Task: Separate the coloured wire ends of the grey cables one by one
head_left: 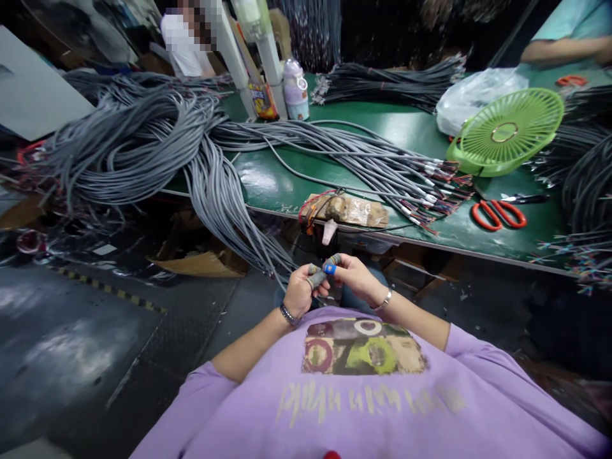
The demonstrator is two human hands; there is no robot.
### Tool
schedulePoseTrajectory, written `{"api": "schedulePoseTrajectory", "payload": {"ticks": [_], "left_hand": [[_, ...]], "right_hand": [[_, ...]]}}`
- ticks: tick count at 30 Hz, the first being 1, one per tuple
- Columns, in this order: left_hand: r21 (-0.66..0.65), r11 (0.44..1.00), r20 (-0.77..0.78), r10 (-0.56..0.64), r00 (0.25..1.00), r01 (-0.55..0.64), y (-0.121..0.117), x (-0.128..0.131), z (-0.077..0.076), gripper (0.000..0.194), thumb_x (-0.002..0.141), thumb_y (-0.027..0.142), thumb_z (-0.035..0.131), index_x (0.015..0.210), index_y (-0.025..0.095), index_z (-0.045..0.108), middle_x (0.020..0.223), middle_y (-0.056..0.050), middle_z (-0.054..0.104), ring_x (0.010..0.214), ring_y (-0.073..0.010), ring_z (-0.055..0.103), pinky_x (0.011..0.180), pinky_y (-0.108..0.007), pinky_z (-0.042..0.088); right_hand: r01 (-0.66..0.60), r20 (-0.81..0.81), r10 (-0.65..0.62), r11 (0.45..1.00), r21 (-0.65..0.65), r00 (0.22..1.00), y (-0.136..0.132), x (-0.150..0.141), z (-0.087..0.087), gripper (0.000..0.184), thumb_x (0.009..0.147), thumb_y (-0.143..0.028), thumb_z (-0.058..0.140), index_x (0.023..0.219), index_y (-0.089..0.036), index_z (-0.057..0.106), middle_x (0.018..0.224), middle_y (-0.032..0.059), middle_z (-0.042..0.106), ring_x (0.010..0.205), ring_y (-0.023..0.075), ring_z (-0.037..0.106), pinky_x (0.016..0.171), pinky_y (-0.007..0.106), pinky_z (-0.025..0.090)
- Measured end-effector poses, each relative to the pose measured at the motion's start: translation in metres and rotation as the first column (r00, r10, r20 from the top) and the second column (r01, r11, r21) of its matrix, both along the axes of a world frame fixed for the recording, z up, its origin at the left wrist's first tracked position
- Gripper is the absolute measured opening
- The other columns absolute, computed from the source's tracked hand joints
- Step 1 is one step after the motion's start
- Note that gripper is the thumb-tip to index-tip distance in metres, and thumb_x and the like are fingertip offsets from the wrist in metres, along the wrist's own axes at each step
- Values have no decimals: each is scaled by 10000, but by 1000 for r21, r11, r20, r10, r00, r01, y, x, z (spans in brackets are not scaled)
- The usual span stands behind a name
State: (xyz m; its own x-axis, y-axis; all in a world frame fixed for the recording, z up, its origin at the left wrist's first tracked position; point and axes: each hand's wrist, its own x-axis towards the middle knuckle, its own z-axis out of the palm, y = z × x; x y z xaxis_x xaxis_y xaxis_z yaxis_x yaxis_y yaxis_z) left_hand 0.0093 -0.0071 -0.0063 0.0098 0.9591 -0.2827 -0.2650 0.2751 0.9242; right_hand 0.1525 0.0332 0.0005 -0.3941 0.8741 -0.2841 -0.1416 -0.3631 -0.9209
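My left hand (300,291) and my right hand (351,275) meet in front of my chest, below the table's edge. Their fingertips wear grey and blue taped covers. Both pinch the end of a grey cable (258,252) that hangs down from a big bundle of grey cables (138,137) heaped on the green table (287,182). What exactly sits between the fingertips is too small to tell. A second bundle with stripped coloured wire ends (430,185) lies across the table just beyond my hands.
A worn taped block (354,209) sits at the table edge. Red-handled scissors (500,213) and a green fan (507,131) lie to the right, a bottle (295,90) at the back. Other people work at the far side. Cardboard (198,262) lies on the dark floor.
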Motion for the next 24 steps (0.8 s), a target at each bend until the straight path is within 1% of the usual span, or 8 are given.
{"api": "schedulePoseTrajectory", "payload": {"ticks": [2,4,9,12,17,19,21,24], "left_hand": [[5,1000,-9,10,1000,-10,0,1,0,248,648,338,704,632,152,542,523,-1,625,385,-86,546,339,-165,265],[5,999,-2,38,999,-38,-1,1,0,242,662,341,698,639,152,548,524,-2,626,388,-88,548,340,-166,277],[-14,995,54,98,994,-97,0,1,1,247,652,349,711,689,154,564,530,3,625,386,-92,544,342,-169,292],[-13,995,60,96,994,-95,0,1,1,240,653,342,703,682,155,555,525,3,623,382,-91,541,335,-169,269],[-4,997,38,80,996,-80,-1,1,1,230,642,324,695,655,158,536,516,6,617,370,-83,529,330,-168,255],[0,997,26,77,997,-77,-1,0,2,218,654,318,681,648,154,538,508,7,611,364,-79,523,327,-164,250],[4,997,21,77,997,-77,1,-3,6,213,658,311,675,637,149,538,499,7,604,354,-73,511,326,-160,251],[-31,999,68,42,997,-39,7,-12,12,232,629,309,694,619,150,524,473,12,585,328,-70,476,313,-157,240]], "right_hand": [[12,15,-13,999,36,1000,-1,-1,0,321,578,-388,766,721,-152,603,623,-26,564,530,79,466,474,203,384],[33,13,-33,999,33,999,-2,-3,-1,283,594,-366,745,705,-151,598,606,-32,549,520,75,452,475,206,373],[96,-51,-98,994,-44,994,-5,-6,-7,222,626,-319,699,658,-162,544,532,-64,465,465,54,375,453,194,332],[70,-42,-73,996,-56,996,-6,-8,-4,235,642,-351,694,699,-162,567,557,-59,476,480,57,382,459,193,336],[25,-7,-25,1000,-2,1000,-3,-9,1,310,636,-413,718,783,-157,625,619,-36,528,516,64,418,469,197,355],[49,-31,-51,998,-34,998,-1,-8,-1,334,642,-454,714,758,-157,615,609,-37,520,510,62,419,472,195,376],[91,-86,-100,990,-108,991,2,-6,-4,375,657,-513,691,731,-157,597,605,-34,519,507,61,429,484,197,406],[126,-188,-162,974,-188,969,11,-1,-8,413,696,-557,652,763,-152,613,644,-18,555,506,56,451,503,200,440]]}}
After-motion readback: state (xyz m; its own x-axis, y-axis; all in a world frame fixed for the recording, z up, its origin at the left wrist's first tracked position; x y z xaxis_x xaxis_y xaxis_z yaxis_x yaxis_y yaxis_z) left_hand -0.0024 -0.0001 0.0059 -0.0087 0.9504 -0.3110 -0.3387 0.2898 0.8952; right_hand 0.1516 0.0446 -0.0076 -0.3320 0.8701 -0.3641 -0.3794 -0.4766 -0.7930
